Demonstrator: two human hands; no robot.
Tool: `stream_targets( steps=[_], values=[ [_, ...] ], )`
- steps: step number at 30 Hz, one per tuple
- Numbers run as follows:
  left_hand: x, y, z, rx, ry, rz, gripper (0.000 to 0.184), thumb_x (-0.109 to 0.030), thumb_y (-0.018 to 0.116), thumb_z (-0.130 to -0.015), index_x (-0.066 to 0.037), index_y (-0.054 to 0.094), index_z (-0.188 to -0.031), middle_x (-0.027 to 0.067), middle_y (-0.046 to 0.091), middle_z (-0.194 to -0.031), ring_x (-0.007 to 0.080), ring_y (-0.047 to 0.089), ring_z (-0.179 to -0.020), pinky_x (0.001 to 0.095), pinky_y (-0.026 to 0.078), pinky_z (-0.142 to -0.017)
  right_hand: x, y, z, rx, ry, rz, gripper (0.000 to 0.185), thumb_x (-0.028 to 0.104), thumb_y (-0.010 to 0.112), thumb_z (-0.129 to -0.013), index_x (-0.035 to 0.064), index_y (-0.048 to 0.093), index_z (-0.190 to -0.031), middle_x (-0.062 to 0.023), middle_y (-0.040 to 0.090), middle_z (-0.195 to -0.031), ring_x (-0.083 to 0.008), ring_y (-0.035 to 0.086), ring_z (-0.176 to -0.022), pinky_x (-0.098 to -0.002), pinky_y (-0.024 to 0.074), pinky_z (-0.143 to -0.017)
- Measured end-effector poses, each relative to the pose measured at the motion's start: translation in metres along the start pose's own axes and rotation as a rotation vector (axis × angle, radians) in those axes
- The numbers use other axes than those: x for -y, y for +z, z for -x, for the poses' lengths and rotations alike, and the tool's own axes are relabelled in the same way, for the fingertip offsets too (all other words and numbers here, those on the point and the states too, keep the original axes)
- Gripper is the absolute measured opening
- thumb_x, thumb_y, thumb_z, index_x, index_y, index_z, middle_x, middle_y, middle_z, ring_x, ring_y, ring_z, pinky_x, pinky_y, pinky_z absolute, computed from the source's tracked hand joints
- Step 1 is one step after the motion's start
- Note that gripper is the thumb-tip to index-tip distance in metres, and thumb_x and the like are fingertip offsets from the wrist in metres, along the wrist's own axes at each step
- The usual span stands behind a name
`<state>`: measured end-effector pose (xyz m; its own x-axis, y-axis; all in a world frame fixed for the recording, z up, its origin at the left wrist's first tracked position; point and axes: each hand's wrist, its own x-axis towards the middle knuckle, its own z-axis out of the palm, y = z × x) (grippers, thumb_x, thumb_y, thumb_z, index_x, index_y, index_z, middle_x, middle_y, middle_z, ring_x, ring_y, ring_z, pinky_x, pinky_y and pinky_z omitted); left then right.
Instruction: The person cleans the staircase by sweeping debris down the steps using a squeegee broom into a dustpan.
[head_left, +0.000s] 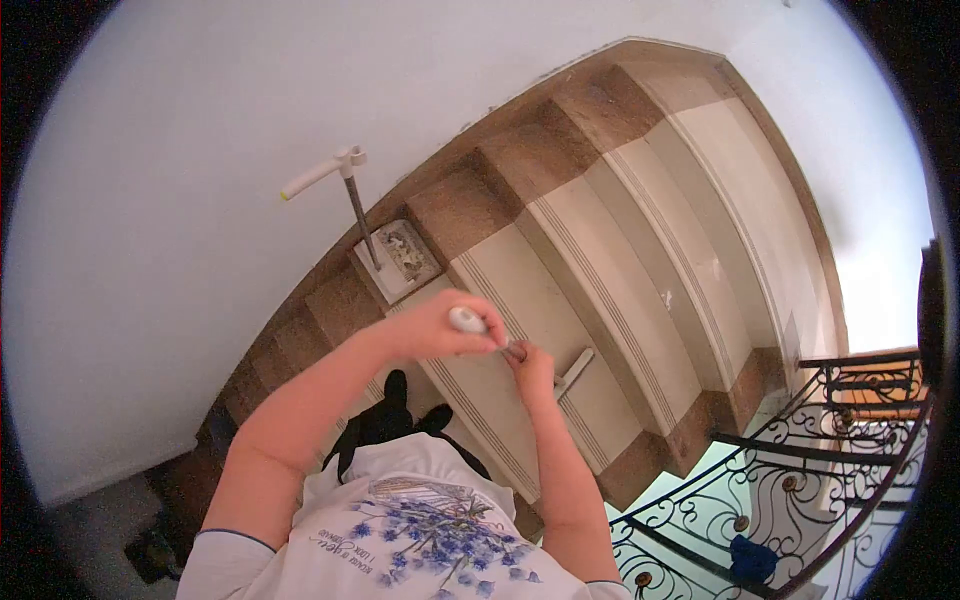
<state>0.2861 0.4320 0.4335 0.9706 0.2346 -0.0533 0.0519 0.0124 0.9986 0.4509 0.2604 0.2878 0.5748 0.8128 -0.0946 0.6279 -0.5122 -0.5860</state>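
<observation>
A broom with a pale head (575, 372) rests on a stair tread, its handle rising toward me. My left hand (445, 325) is wrapped round the white top end of the handle. Just below it, my right hand (532, 370) grips the shaft. Part of the shaft is hidden behind my right hand and forearm. Beside the wall, a long-handled dustpan (372, 282) stands on a step with grey-white debris (405, 250) in it. Its white grip (315, 178) sticks up and to the left, apart from my hands.
Cream stair treads (610, 225) with brown edging curve up to the right. A white wall (200, 200) borders them on the left. A black wrought-iron railing (780, 480) runs along the lower right, with a dark blue cloth (752, 560) by it. A small whitish scrap (667, 298) lies on a step.
</observation>
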Motion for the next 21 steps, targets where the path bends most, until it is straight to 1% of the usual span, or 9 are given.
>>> stream_targets(
  steps=[4,6,8,11,13,15,17,19,21],
  values=[
    [-0.014,-0.028,-0.025,-0.034,-0.102,0.064,0.011,-0.013,0.066,-0.077,-0.005,0.06,-0.083,0.0003,0.06,-0.079,0.0083,0.055,-0.072,0.0247,0.045,-0.063,0.013,0.002,-0.047,0.101,0.07,-0.003,0.015,0.01,0.062,-0.076,0.0029,0.063,-0.09,-0.019,0.062,-0.075,-0.0336,0.061,-0.071,-0.0368,0.0466,-0.064],
    [-0.025,-0.039,-0.034,-0.182,0.063,-0.044,0.013,-0.014,0.068,-0.076,-0.005,0.058,-0.078,0.0005,0.059,-0.075,0.0089,0.054,-0.07,0.0253,0.045,-0.062,0.026,0.005,-0.066,0.119,0.09,0.005,0.014,0.01,0.062,-0.077,0.0028,0.064,-0.089,-0.0185,0.062,-0.074,-0.032,0.061,-0.07,-0.0359,0.0464,-0.064],
    [-0.038,-0.051,-0.041,-0.207,0.078,-0.047,0.014,-0.015,0.068,-0.075,-0.005,0.058,-0.077,0.0007,0.059,-0.074,0.0088,0.054,-0.069,0.0252,0.045,-0.062,0.036,0.01,-0.086,-0.006,0.0,-0.16,0.013,0.008,0.06,-0.074,-0.0026,0.057,-0.082,-0.0231,0.055,-0.069,-0.0373,0.054,-0.064,-0.0416,0.0425,-0.061],
    [-0.048,-0.073,-0.051,-0.245,0.085,-0.04,0.015,-0.015,0.069,-0.073,-0.004,0.058,-0.076,0.0021,0.06,-0.074,0.0094,0.055,-0.07,0.0259,0.045,-0.065,0.049,0.022,-0.116,-0.086,-0.055,-0.164,0.014,0.009,0.06,-0.075,-0.0031,0.057,-0.079,-0.0236,0.055,-0.068,-0.0382,0.054,-0.065,-0.0423,0.0421,-0.061],
    [-0.051,-0.087,-0.055,-0.273,0.075,-0.125,0.014,-0.014,0.068,-0.073,-0.004,0.058,-0.076,0.0033,0.062,-0.076,0.0102,0.056,-0.07,0.0266,0.045,-0.067,0.059,0.025,-0.129,-0.11,-0.077,-0.165,0.014,0.01,0.06,-0.075,-0.0034,0.056,-0.079,-0.0239,0.054,-0.068,-0.0386,0.054,-0.065,-0.0421,0.042,-0.06],
    [-0.053,-0.097,-0.056,-0.282,0.099,-0.115,0.014,-0.014,0.067,-0.073,-0.004,0.059,-0.076,0.0036,0.062,-0.076,0.0108,0.057,-0.071,0.027,0.045,-0.068,0.071,0.023,-0.14,-0.054,-0.017,-0.101,0.014,0.007,0.062,-0.076,0.0002,0.065,-0.087,-0.0132,0.064,-0.071,-0.0218,0.063,-0.066,-0.0338,0.0473,-0.064],
    [-0.064,-0.102,-0.057,-0.292,0.124,-0.11,0.015,-0.015,0.067,-0.073,-0.003,0.059,-0.076,0.0039,0.062,-0.076,0.0114,0.057,-0.071,0.0275,0.045,-0.069,0.077,0.024,-0.15,-0.072,-0.054,-0.107,0.014,0.007,0.062,-0.076,0.0004,0.065,-0.088,-0.0132,0.064,-0.07,-0.0217,0.063,-0.066,-0.0335,0.0473,-0.064],
    [-0.074,-0.105,-0.059,-0.289,0.082,-0.165,0.013,-0.015,0.066,-0.074,-0.005,0.06,-0.079,0.0004,0.061,-0.075,0.0084,0.054,-0.073,0.0252,0.044,-0.068,0.082,0.023,-0.156,-0.087,-0.085,-0.11,0.014,0.007,0.062,-0.076,0.0006,0.065,-0.088,-0.0132,0.064,-0.07,-0.0216,0.063,-0.065,-0.0331,0.0474,-0.064],
    [-0.081,-0.106,-0.062,-0.29,0.074,-0.143,0.013,-0.014,0.065,-0.073,-0.004,0.059,-0.079,0.0023,0.062,-0.075,0.0103,0.056,-0.075,0.0266,0.045,-0.07,0.089,0.019,-0.161,-0.083,-0.014,-0.123,0.013,0.006,0.061,-0.076,0.0008,0.065,-0.088,-0.0125,0.064,-0.069,-0.0203,0.063,-0.066,-0.0326,0.0476,-0.064]
  ],
)
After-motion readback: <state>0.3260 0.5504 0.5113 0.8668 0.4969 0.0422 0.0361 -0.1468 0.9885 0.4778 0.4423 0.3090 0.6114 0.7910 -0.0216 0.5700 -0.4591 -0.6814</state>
